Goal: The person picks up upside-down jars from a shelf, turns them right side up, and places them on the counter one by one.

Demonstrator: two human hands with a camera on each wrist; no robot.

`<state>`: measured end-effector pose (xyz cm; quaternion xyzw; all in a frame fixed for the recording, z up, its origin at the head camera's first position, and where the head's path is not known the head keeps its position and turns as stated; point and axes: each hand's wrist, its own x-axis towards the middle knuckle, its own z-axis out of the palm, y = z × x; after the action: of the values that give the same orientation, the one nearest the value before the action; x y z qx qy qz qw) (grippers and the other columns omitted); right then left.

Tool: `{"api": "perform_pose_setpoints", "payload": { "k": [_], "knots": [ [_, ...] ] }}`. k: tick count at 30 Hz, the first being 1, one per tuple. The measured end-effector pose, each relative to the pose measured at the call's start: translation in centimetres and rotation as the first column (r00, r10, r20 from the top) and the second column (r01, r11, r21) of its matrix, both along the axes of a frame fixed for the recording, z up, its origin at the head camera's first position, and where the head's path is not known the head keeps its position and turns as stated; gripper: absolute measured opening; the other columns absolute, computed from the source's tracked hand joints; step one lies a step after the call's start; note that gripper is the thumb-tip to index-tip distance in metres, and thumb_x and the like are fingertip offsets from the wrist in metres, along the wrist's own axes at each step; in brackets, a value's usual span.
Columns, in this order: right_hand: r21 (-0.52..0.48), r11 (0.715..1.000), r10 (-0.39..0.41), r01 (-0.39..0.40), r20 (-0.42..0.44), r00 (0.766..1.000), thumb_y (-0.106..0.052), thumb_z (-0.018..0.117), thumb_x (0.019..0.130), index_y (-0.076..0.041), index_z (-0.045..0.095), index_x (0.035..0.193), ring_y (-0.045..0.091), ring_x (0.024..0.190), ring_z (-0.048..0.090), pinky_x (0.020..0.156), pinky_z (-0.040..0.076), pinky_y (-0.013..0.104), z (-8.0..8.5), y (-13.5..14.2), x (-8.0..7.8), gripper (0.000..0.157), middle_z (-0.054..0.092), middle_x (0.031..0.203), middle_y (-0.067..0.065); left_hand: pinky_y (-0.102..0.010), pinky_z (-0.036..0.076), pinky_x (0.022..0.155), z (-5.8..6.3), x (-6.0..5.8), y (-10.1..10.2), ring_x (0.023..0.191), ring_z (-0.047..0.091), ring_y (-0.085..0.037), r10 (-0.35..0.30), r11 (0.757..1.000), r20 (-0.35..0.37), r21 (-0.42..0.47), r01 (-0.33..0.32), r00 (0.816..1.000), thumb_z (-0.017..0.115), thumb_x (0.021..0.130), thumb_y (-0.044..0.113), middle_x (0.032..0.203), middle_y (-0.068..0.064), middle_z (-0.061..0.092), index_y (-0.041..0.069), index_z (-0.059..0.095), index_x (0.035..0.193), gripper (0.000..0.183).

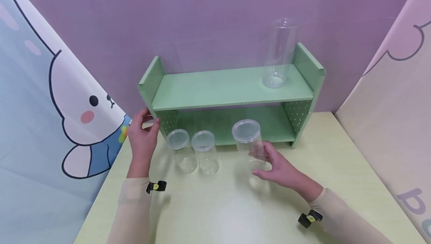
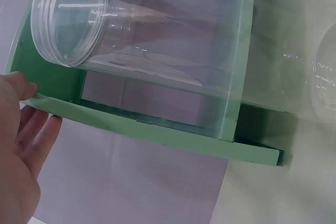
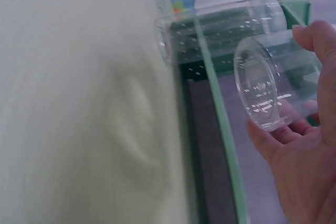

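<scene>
Clear lidded jar [image 1: 248, 143] stands on the table [image 1: 235, 206] — right hand [image 1: 281, 169] curls around it; left hand [image 1: 143, 137], fingers relaxed, touches the green shelf [image 1: 232, 87].

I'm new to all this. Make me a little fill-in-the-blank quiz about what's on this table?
1. The tall clear jar stands on the shelf's ___ level.
2. The right hand holds a clear lidded jar; the ___ hand touches the green shelf.
3. Counting all clear jars, there are ___.

Missing words: top; left; four
</scene>
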<state>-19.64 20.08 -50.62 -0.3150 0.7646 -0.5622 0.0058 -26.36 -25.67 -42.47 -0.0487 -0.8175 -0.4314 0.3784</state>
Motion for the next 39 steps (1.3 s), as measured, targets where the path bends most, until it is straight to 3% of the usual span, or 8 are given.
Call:
{"api": "perform_pose_setpoints", "payload": {
  "k": [3, 10, 23, 33, 39],
  "knots": [
    [-0.022, 1.000, -0.011, 0.012, 0.007, 1.000, -0.005, 0.090, 0.092, -0.005, 0.040, 0.157, 0.043, 0.136, 0.064, 0.119, 0.050, 0.040, -0.7, -0.8, -0.4, 0.082, 0.065, 0.146, 0.019, -0.011, 0.058, 0.083, 0.0, -0.1, 0.0, 0.120, 0.071, -0.016, 0.005, 1.000, -0.011, -0.002, -0.005, 1.000, 0.079, 0.104, 0.016, 0.135, -0.001, 0.072, 0.024, 0.069, 0.149, 0.047],
    [-0.033, 0.999, -0.021, 0.023, 0.059, 0.998, -0.008, 0.092, 0.089, -0.007, 0.041, 0.157, 0.043, 0.139, 0.062, 0.119, 0.046, 0.064, -1.9, -3.0, -1.5, 0.084, 0.063, 0.148, 0.024, -0.012, 0.058, 0.083, -0.2, -0.1, 0.0, 0.120, 0.070, -0.015, -0.009, 1.000, -0.005, 0.004, 0.009, 1.000, 0.078, 0.106, 0.021, 0.135, 0.000, 0.071, 0.024, 0.068, 0.150, 0.046],
    [0.030, 0.997, -0.070, 0.066, 0.136, 0.988, -0.023, 0.098, 0.085, -0.021, 0.042, 0.160, 0.039, 0.147, 0.056, 0.121, 0.046, 0.059, -2.0, -5.5, -3.8, 0.094, 0.056, 0.159, 0.012, -0.012, 0.058, 0.083, -0.4, -0.2, -0.2, 0.119, 0.070, -0.016, -0.011, 1.000, -0.016, 0.009, 0.012, 1.000, 0.078, 0.106, 0.019, 0.136, -0.001, 0.071, 0.025, 0.068, 0.150, 0.046],
    [-0.009, 0.999, -0.045, 0.047, 0.143, 0.989, -0.016, 0.098, 0.085, -0.016, 0.045, 0.157, 0.041, 0.143, 0.059, 0.118, 0.050, 0.060, -2.5, -6.2, -4.4, 0.089, 0.060, 0.153, 0.011, -0.012, 0.058, 0.083, -0.3, -0.1, -0.1, 0.118, 0.070, -0.015, -0.026, 1.000, -0.024, 0.002, 0.026, 0.999, 0.078, 0.106, 0.021, 0.135, -0.001, 0.070, 0.028, 0.068, 0.150, 0.045],
    [-0.008, 0.999, -0.047, 0.049, 0.150, 0.988, -0.015, 0.098, 0.085, -0.014, 0.045, 0.155, 0.040, 0.142, 0.059, 0.118, 0.051, 0.057, -3.0, -6.3, -4.5, 0.088, 0.061, 0.151, 0.011, -0.012, 0.058, 0.082, -0.3, -0.2, -0.2, 0.118, 0.071, -0.018, -0.032, 0.999, -0.035, 0.002, 0.032, 0.999, 0.078, 0.106, 0.019, 0.134, -0.003, 0.071, 0.023, 0.069, 0.149, 0.045]
  ]
}}
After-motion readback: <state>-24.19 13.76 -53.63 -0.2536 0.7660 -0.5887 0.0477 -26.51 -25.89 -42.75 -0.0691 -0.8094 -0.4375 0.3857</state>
